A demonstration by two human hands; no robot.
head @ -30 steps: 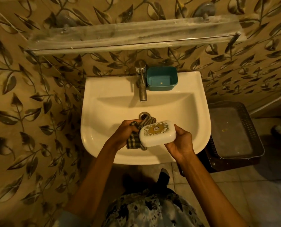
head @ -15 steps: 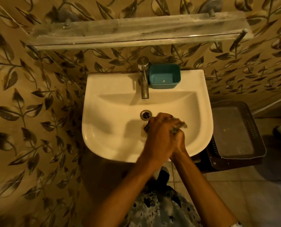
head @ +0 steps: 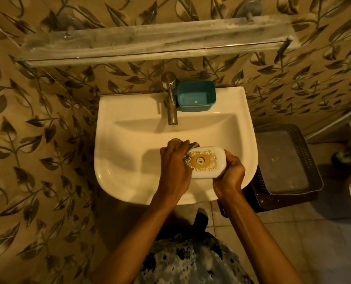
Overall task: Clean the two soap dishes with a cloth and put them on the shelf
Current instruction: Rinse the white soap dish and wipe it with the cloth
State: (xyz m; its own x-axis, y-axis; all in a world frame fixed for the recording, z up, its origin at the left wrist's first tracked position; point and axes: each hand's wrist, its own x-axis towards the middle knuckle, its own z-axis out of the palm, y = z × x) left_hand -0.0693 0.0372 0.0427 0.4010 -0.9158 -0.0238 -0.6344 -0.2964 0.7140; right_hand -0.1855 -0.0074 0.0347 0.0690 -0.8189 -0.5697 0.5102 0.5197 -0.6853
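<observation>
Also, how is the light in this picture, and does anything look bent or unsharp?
Head view: the light is dim and warm yellow, and the lower corners are dark. Head view: the left hand, gripping the cloth, and the tap throw soft shadows leftward into the sink. Head view: the wide lens bows the shelf; the white soap dish in the right hand looks sharp.

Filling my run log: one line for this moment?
phase: wiping | left hand: presses cloth on white soap dish | right hand: holds it | teal soap dish: on sink rim
</observation>
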